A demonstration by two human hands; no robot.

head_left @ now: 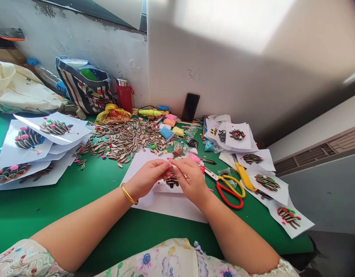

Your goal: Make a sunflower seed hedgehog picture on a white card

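Observation:
My left hand (150, 174) and my right hand (192, 180) meet at the fingertips over the middle of the desk. Each is closed in a pinch, and whatever lies between the fingers is too small to make out. Below them, partly covered, is a card with a sunflower-seed hedgehog (172, 180). That card rests on larger white paper (177, 206). Just right of my right hand lie scissors (229, 189) with one red and one yellow handle loop, blades partly apart. A pink lump of clay (194, 157) sits behind my right hand.
Loose sunflower seeds (122, 140) spread across the back. Finished seed cards (35, 144) pile up at left, and more cards (271, 182) lie at right beside a yellow cutter (244, 177). A phone (190, 107) leans on the wall. A red flask (124, 96) stands near a striped bag (83, 86).

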